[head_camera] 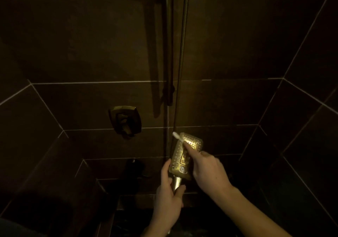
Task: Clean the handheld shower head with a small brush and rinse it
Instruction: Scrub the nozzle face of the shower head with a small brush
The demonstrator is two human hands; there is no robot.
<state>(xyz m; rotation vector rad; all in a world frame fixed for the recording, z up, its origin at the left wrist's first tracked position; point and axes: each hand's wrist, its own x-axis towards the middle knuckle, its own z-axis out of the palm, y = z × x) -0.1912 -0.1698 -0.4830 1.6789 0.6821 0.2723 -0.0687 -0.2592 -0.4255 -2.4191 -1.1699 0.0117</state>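
Observation:
A brass-coloured handheld shower head (180, 156) with a rectangular, dotted spray face is held face up in the lower middle of the view. My left hand (169, 194) grips its handle just below the head. My right hand (206, 171) pinches a small white brush (177, 136), whose tip lies against the far left corner of the spray face. The brush's handle is hidden under my fingers.
Dark brown tiled walls enclose the stall on three sides. A brass mixer valve (125, 120) is on the wall to the left. A vertical slide bar (170, 44) and the shower hose (181, 54) run down the wall above the head. A dark object (134, 165) stands on the ledge below.

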